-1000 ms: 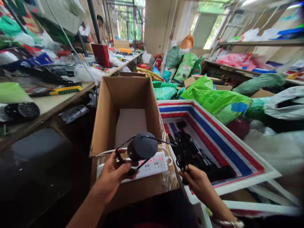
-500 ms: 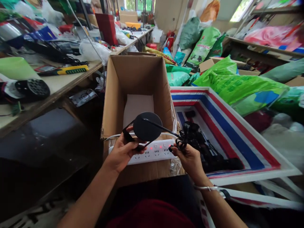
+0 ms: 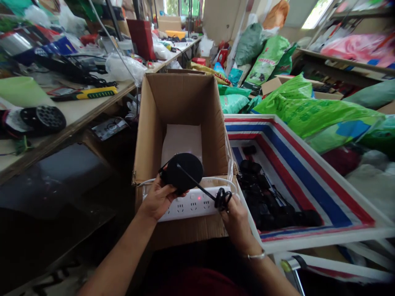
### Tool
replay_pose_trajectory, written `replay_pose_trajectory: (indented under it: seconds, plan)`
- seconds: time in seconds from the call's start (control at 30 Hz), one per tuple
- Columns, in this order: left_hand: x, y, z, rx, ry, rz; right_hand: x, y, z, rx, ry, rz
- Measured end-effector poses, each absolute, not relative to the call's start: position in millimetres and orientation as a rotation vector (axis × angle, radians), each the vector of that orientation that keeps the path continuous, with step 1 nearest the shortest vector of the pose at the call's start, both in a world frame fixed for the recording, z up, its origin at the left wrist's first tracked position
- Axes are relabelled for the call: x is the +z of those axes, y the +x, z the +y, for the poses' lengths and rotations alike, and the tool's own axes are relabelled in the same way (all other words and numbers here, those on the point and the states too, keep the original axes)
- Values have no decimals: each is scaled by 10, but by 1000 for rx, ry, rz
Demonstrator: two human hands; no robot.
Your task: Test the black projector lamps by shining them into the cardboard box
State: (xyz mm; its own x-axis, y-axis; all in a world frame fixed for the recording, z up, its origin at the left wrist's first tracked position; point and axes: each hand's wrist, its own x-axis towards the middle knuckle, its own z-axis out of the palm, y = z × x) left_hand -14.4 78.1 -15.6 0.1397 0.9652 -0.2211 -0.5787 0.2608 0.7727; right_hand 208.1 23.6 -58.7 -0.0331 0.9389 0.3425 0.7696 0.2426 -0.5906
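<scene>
My left hand (image 3: 158, 200) is closed on a black device with a round flat disc (image 3: 184, 172), held over the near edge of an open cardboard box (image 3: 185, 94). The disc hides part of my fingers. From it a black cord runs right to a coiled bundle (image 3: 222, 200), where my right hand (image 3: 237, 222) has its fingers closed around the cord. What the right fingertips pinch is partly hidden. Below both hands lies a white power strip (image 3: 185, 210) with a red light lit, and a white cable loops behind it.
To the right stands a striped red, white and blue tray (image 3: 327, 185) holding several black devices (image 3: 271, 201). A cluttered workbench (image 3: 83, 109) on the left carries a yellow-and-black tool (image 3: 95, 93). Green bags (image 3: 321, 111) are piled beyond the tray.
Both hands have come lower, and the disc has shifted slightly left and turned. My right hand with the coiled cord has moved left and down, away from the tray.
</scene>
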Motion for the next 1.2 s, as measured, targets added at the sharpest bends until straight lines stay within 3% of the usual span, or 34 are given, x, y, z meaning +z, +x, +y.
replay_pose_trajectory:
  seconds: [0.7, 1.2]
  plan:
    - [-233, -171, 1057, 1303, 626, 775, -884, 2077, 236, -66, -1430, -1884]
    - [-218, -200, 978, 1285, 594, 808, -903, 2103, 254, 1, -1411, -1903]
